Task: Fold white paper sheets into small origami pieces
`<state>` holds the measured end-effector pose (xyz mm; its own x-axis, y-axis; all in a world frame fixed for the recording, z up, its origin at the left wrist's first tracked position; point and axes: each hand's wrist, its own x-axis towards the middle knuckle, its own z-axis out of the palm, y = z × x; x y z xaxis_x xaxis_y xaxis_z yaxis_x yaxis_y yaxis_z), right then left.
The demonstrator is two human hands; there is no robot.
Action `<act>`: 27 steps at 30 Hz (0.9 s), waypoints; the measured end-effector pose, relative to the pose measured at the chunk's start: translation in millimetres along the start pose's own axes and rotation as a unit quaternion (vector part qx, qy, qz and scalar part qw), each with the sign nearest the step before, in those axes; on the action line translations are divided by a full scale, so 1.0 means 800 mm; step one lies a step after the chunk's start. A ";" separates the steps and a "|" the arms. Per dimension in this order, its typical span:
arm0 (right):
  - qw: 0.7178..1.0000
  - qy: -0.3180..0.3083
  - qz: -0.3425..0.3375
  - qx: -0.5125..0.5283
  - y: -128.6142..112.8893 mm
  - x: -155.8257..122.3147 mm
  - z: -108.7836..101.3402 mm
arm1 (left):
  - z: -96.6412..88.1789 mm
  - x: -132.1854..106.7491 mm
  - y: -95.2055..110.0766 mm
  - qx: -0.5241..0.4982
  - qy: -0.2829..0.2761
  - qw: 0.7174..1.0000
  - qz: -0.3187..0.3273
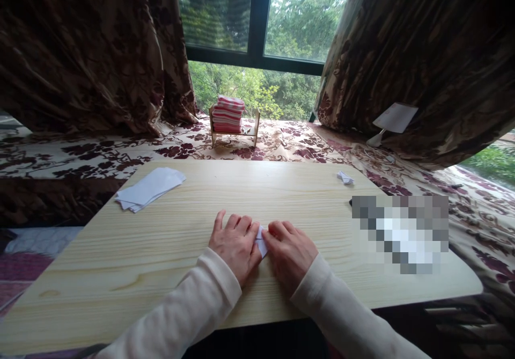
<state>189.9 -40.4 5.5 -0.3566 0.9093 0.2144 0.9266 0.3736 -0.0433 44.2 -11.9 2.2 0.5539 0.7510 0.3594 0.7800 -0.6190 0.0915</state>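
Note:
A small folded piece of white paper [261, 242] lies on the light wooden table [249, 187], near its front middle. My left hand [235, 244] rests on its left side with fingers curled down onto it. My right hand [290, 250] presses on its right side, fingertips bent against the paper. Most of the paper is hidden under both hands; only a narrow strip shows between them. Both arms wear cream sleeves.
A stack of white paper sheets [149, 188] lies at the table's back left. A small folded paper piece [345, 177] sits at the back right. A blurred patch covers the right side. Behind, a small wooden rack holds red striped cloths [228, 114], flanked by curtains.

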 end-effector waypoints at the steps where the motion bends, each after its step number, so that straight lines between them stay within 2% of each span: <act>1: 1.000 -0.001 0.003 -0.006 -0.001 0.004 -0.001 | -0.001 0.000 0.000 0.001 -0.002 1.000 0.002; 4: 1.000 -0.003 -0.001 -0.024 -0.003 0.012 0.000 | -0.002 -0.001 0.000 0.006 -0.006 1.000 0.003; 10: 0.996 0.036 -0.037 -0.079 -0.003 0.012 0.005 | -0.003 -0.004 0.001 0.008 0.000 1.000 -0.005; 16: 0.997 -0.016 -0.028 -0.065 -0.002 0.022 -0.001 | -0.003 -0.004 0.003 0.010 -0.007 1.000 -0.006; 27: 0.997 -0.048 -0.024 -0.051 0.006 0.015 -0.008 | -0.001 0.003 0.010 0.060 -0.024 0.998 0.012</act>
<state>190.7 -28.9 14.2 -0.4057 0.9063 0.1183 0.9139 0.4006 0.0654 52.0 -15.3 4.6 0.5837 0.7484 0.3149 0.7943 -0.6068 -0.0301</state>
